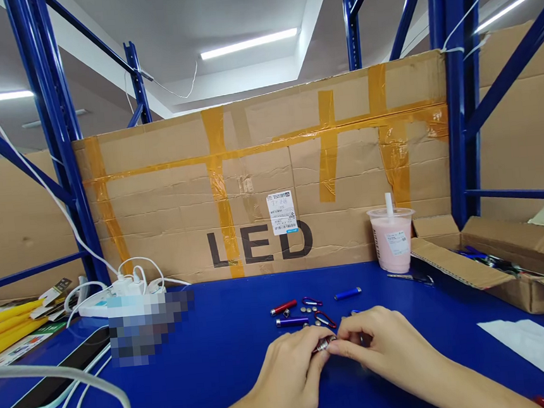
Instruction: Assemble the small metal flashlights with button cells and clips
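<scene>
My left hand [291,370] and my right hand [379,340] meet over the blue table [219,361], both pinching one small metal keychain flashlight [323,344] between their fingertips. Just beyond the hands lie a red flashlight tube [283,307], a purple one [292,321], a blue one [347,294], a few small button batteries [305,309] and red carabiner clips [313,301].
A pink drink cup with a straw [392,239] stands at the back right beside an open cardboard box of parts [491,261]. A phone [58,378], white cables and a power strip [95,305] lie left. A taped cardboard wall marked LED [261,186] backs the table.
</scene>
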### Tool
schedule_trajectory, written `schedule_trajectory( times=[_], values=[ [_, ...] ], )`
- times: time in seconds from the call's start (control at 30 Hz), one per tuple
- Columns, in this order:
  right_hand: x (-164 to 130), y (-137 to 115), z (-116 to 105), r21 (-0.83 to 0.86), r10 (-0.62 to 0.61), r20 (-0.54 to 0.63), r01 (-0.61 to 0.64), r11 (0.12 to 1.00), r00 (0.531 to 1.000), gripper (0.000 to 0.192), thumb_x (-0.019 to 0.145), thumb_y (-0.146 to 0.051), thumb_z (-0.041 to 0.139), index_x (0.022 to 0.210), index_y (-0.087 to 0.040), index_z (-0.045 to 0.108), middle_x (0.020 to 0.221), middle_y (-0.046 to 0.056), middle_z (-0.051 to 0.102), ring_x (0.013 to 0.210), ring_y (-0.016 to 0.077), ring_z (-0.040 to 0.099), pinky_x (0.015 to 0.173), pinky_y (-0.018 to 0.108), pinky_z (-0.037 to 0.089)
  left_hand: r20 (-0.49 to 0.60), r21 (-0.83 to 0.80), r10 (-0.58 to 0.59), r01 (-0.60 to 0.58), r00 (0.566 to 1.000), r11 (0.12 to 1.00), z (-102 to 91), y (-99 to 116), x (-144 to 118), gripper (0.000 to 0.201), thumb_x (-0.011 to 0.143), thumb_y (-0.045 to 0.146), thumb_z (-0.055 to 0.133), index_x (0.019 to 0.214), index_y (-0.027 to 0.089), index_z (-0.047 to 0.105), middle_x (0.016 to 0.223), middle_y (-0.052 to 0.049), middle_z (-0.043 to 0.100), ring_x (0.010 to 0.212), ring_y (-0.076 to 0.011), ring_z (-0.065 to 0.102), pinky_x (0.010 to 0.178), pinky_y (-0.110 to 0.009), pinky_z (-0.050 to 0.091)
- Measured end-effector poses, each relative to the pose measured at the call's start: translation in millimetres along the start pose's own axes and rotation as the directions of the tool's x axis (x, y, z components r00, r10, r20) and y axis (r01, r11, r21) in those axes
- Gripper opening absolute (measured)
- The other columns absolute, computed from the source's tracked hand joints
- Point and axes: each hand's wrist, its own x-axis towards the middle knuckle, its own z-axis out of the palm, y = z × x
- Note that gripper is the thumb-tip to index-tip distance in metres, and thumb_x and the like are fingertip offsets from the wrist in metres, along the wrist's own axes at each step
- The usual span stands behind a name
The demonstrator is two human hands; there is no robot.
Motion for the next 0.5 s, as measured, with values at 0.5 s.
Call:
schedule_trajectory(
  times=[0.5],
  values=[
    [1.6, -1.6, -3.2, 0.066, 0.095, -0.044, -0.092, 0.994, 0.994, 0.036, 0.076, -0.054, 0.052, 0.067, -0.022, 0.066, 0.057, -0.002, 0.06, 0.051, 0.0091, 0.048, 0.048, 0.019, 0.029, -0.011, 0.0, -0.025, 0.025, 1.0, 1.0, 0.3, 1.2, -0.8, 0.02, 0.087, 0.013, 0.04, 0.099, 0.024, 0.051, 0.093, 0.003, 0.061, 0.085, -0.0135, 0.057, 0.076, -0.022, 0.041]
  ],
)
